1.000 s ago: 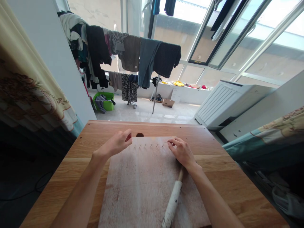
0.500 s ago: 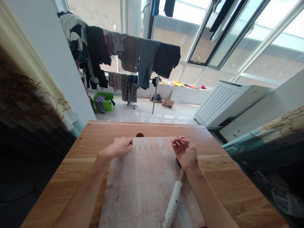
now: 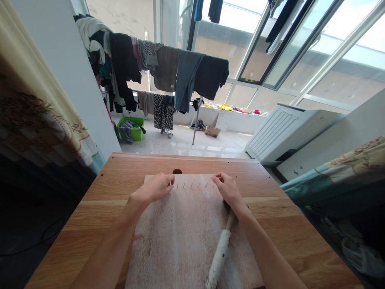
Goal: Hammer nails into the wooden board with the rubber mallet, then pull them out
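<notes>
A pale worn board (image 3: 180,237) lies on a wooden table (image 3: 114,176). A row of several small nails (image 3: 192,186) stands near the board's far edge. My left hand (image 3: 155,188) rests at the left end of the row, fingers curled and pinched at a nail there. My right hand (image 3: 226,188) sits at the right end, fingers pinched together; what they hold is too small to name. A hammer with a white-wrapped handle (image 3: 219,257) lies on the board under my right forearm, its head hidden by my wrist.
A dark round hole (image 3: 177,171) marks the table behind the board. Beyond the table stand a clothes rack hung with garments (image 3: 180,72), a green basket (image 3: 132,127), a white cabinet (image 3: 288,128) and open windows. Curtains hang at both sides.
My right hand had lifted and turned with a small nail between its fingers; now it is back down at the right end of the row. My left hand shifted slightly right along the board.
</notes>
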{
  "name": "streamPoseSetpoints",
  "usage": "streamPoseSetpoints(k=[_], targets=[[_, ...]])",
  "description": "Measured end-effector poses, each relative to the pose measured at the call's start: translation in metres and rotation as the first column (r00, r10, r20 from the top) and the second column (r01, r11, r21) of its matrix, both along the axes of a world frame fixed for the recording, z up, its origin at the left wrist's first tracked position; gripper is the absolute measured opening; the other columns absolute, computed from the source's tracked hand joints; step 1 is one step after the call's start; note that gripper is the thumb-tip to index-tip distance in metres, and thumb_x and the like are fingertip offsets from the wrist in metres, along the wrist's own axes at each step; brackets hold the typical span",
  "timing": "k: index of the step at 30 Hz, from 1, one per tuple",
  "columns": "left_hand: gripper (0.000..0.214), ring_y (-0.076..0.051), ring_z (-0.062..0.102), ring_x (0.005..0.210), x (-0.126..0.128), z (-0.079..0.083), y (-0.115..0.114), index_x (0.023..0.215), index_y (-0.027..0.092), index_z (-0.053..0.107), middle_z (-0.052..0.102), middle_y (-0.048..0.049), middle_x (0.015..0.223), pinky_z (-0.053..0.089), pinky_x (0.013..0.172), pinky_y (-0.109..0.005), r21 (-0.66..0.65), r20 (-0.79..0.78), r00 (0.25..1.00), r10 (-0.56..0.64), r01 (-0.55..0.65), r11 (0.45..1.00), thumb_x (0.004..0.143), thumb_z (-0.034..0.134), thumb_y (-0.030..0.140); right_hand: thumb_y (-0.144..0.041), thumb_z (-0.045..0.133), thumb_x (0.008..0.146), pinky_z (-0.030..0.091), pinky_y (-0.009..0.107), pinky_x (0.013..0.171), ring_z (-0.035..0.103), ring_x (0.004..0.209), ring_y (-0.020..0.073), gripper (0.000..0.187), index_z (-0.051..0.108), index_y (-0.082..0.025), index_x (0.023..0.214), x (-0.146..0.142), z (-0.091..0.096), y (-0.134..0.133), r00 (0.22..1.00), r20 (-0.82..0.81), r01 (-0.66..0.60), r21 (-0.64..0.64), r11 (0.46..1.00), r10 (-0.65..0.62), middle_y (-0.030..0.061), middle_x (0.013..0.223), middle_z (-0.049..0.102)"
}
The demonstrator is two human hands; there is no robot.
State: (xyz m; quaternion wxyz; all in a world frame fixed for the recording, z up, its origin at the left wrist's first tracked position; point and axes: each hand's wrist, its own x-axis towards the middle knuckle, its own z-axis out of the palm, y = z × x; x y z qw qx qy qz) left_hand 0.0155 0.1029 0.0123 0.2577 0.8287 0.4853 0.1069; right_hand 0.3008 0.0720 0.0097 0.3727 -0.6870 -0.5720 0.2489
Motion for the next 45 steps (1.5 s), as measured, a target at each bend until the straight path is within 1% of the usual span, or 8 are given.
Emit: streamPoseSetpoints(k=[6, 14, 20, 26, 30, 35, 40, 45], targets=[[0.023, -0.018, 0.058, 0.065, 0.004, 0.019, -0.008, 0.068, 0.022, 0.058, 0.065, -0.0013, 0.069, 0.030, 0.061, -0.029, 0.027, 0.061, 0.998, -0.014, 0.013, 1.000, 0.090, 0.053, 0.017, -0.041, 0.059, 0.090, 0.046, 0.034, 0.070, 0.069, 0.079, 0.0267, 0.026, 0.069, -0.022, 0.075, -0.010, 0.003, -0.003, 0.879, 0.476, 0.063, -0.119, 0.991, 0.001, 0.0106, 0.075, 0.071], [0.019, -0.015, 0.056, 0.063, 0.006, 0.014, -0.003, 0.078, 0.020, 0.064, 0.066, -0.0006, 0.070, 0.037, 0.060, -0.026, -0.083, 0.363, 0.930, 0.057, -0.029, 0.996, 0.090, 0.061, 0.034, -0.029, 0.050, 0.098, 0.047, 0.035, 0.071, 0.071, 0.086, 0.0285, 0.030, 0.072, -0.019, 0.081, -0.022, 0.006, 0.000, 0.725, 0.668, -0.030, -0.218, 0.976, 0.171, 0.0165, 0.092, 0.076], [0.037, -0.007, 0.046, 0.058, 0.012, 0.013, 0.004, 0.081, 0.016, 0.061, 0.059, 0.0018, 0.071, 0.035, 0.053, -0.019, -0.454, 0.801, 0.476, 0.362, 0.090, 0.887, 0.080, 0.076, 0.050, -0.020, 0.058, 0.092, 0.046, 0.033, 0.072, 0.070, 0.087, 0.0286, 0.024, 0.066, -0.019, 0.069, -0.019, 0.008, 0.002, 0.756, 0.618, -0.109, -0.209, 0.972, 0.217, 0.0155, 0.084, 0.074], [0.019, -0.005, 0.037, 0.052, 0.018, 0.016, 0.004, 0.074, 0.018, 0.050, 0.048, 0.0034, 0.069, 0.037, 0.049, -0.017, -0.632, 0.772, 0.135, 0.621, 0.265, 0.728, 0.086, 0.062, 0.026, -0.023, 0.057, 0.086, 0.042, 0.028, 0.064, 0.061, 0.074, 0.0217, 0.024, 0.052, -0.023, 0.063, -0.016, 0.012, 0.005, 0.957, 0.269, -0.096, -0.064, 0.993, 0.110, 0.0061, 0.067, 0.062], [0.018, -0.008, 0.036, 0.054, 0.021, 0.017, 0.007, 0.068, 0.022, 0.037, 0.040, 0.0029, 0.066, 0.037, 0.049, -0.020, -0.599, 0.797, 0.204, 0.569, 0.143, 0.788, 0.082, 0.048, 0.025, -0.035, 0.045, 0.084, 0.028, 0.023, 0.043, 0.035, 0.048, 0.0131, 0.024, 0.040, -0.026, 0.063, -0.019, 0.015, -0.003, 0.966, -0.230, -0.119, -0.007, 0.993, 0.114, -0.0027, 0.058, 0.046], [0.020, -0.009, 0.029, 0.049, 0.023, 0.004, 0.008, 0.069, 0.023, 0.037, 0.035, 0.0056, 0.063, 0.027, 0.045, -0.022, -0.581, 0.751, 0.406, 0.521, 0.030, 0.814, 0.080, 0.048, 0.036, -0.041, 0.052, 0.073, 0.020, 0.019, 0.037, 0.020, 0.046, 0.0099, 0.022, 0.036, -0.026, 0.067, -0.032, 0.018, -0.022, 0.679, -0.714, -0.195, 0.046, 0.980, 0.169, -0.0058, 0.062, 0.039], [0.021, -0.010, 0.034, 0.052, 0.025, -0.014, 0.005, 0.070, 0.022, 0.047, 0.039, 0.0072, 0.059, 0.026, 0.051, -0.025, -0.478, 0.582, 0.683, 0.441, -0.151, 0.865, 0.077, 0.059, 0.037, -0.036, 0.059, 0.070, 0.018, 0.016, 0.036, 0.017, 0.048, 0.0090, 0.025, 0.038, -0.025, 0.065, -0.042, 0.013, -0.028, 0.481, -0.864, -0.212, 0.047, 0.976, 0.146, -0.0061, 0.063, 0.037], [0.012, -0.015, 0.050, 0.065, 0.023, -0.014, 0.005, 0.076, 0.020, 0.061, 0.054, 0.0039, 0.067, 0.033, 0.061, -0.027, -0.319, 0.424, 0.850, 0.313, -0.183, 0.930, 0.074, 0.060, 0.032, -0.039, 0.061, 0.070, 0.018, 0.016, 0.036, 0.018, 0.048, 0.0080, 0.029, 0.037, -0.024, 0.065, -0.044, 0.007, -0.030, 0.508, -0.852, -0.210, 0.021, 0.977, 0.127, -0.0075, 0.062, 0.034]])
